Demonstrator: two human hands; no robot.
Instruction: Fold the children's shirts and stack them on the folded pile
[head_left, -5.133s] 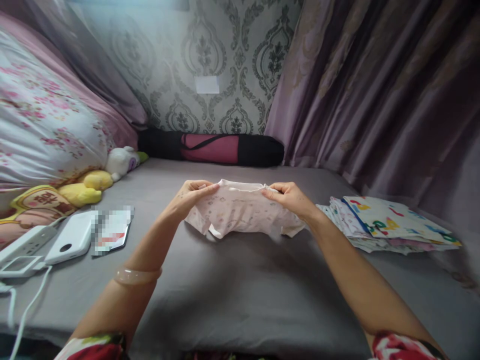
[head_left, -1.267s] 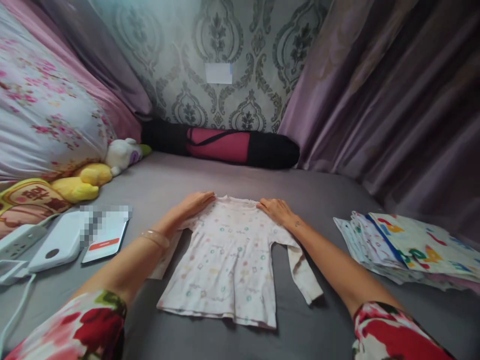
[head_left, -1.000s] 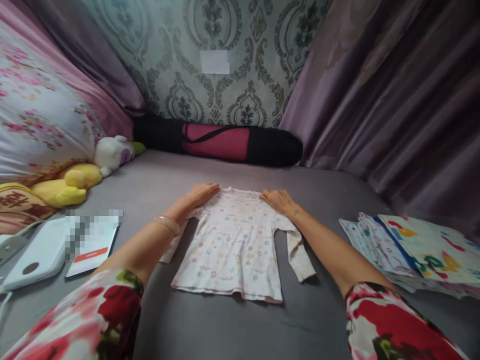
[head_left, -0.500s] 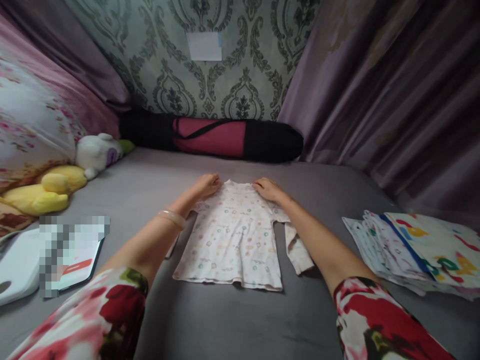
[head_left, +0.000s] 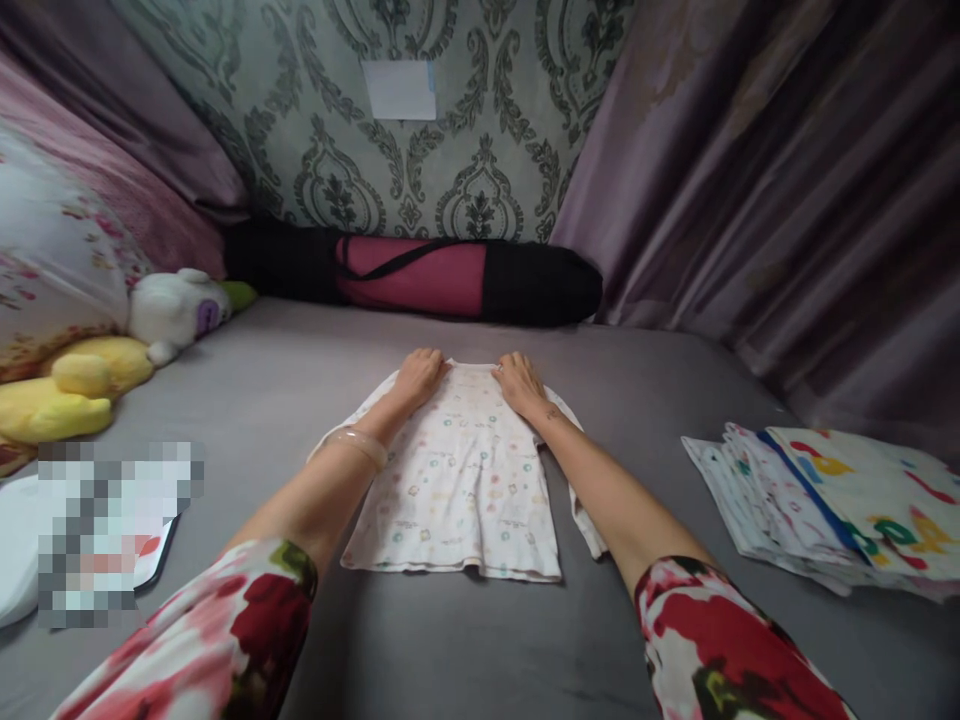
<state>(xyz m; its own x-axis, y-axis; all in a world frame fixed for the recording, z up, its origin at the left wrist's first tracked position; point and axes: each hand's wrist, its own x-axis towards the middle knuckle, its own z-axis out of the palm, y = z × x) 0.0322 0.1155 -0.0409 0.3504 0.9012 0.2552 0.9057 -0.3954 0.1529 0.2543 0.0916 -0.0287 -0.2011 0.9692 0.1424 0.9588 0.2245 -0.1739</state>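
A small white long-sleeved shirt [head_left: 465, 480] with a pastel print lies flat on the grey bed sheet [head_left: 420, 650], its collar away from me and its hem toward me. My left hand [head_left: 421, 378] grips the cloth at the left end of the collar, fingers curled. At the collar's right end, my right hand [head_left: 519, 382] has its bent fingers closed on the fabric. Both sleeves reach outward and down from the shoulders, partly covered by my forearms.
A stack of folded clothes [head_left: 817, 500] lies at the right. Plush toys [head_left: 176, 310], a phone [head_left: 154, 570] and a white object [head_left: 19, 550] are at the left. A black and pink long bag [head_left: 420, 275] lies along the patterned wall [head_left: 420, 170], between curtains [head_left: 712, 180].
Both hands have shifted inward onto the collar. The shirt's upper part is smoother and its sleeves lie straighter along the sides. The view has turned slightly to the right.
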